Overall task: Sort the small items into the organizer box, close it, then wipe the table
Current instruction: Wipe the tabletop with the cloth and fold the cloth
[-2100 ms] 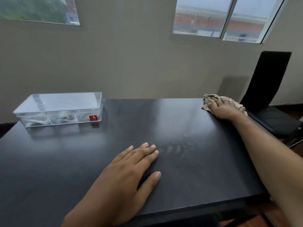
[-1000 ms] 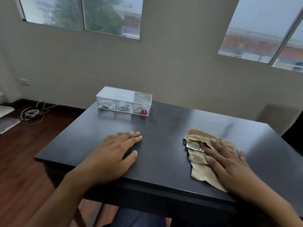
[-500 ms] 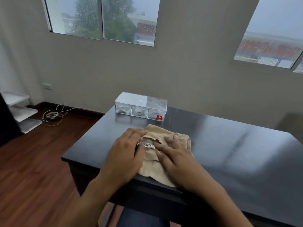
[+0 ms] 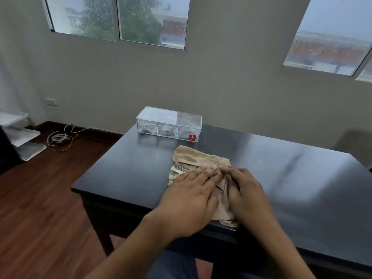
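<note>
A person's two hands rest side by side on a beige cloth [image 4: 201,158] spread near the front edge of a dark table [image 4: 281,178]. The left hand [image 4: 189,200] lies flat with its fingers straight and together, pressing the cloth's left half, its fingertips just short of a barcode label [image 4: 182,169] sewn to the fabric. The right hand [image 4: 246,194] sits on the cloth's right half with its fingers bent at the knuckles and its fingertips meeting those of the left; whether it pinches a fold cannot be told. The far part of the cloth shows beyond both sets of fingertips. Behind it, near the table's back edge, stands the clear organizer box [image 4: 169,123], lid closed, small items dimly visible in its compartments.
</note>
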A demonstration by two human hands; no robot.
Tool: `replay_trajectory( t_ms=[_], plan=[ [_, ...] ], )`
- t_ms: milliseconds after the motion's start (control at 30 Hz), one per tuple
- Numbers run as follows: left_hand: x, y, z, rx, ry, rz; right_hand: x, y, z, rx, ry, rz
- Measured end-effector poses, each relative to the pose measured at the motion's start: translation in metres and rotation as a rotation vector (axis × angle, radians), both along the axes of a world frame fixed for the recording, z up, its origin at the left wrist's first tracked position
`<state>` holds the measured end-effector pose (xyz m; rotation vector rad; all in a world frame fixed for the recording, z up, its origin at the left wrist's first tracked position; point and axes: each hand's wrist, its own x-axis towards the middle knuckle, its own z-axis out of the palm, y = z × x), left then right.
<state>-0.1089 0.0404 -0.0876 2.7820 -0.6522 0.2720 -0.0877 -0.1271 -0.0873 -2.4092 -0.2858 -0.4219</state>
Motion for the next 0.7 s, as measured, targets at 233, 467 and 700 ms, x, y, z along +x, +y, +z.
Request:
replay_trajectory(
  t_ms=[233, 467, 700],
  plan=[
    [0.004, 0.048, 0.001, 0.035, 0.140, 0.111, -0.015, 0.015, -0.005, -0.055, 0.013, 0.146],
    [0.022, 0.136, 0.003, -0.003, 0.231, 0.296, -0.008, 0.017, -0.012, -0.254, 0.043, 0.235],
    [0.020, 0.147, 0.003, 0.038, 0.205, 0.444, -0.012, 0.021, -0.013, -0.257, 0.023, 0.228]
  ],
)
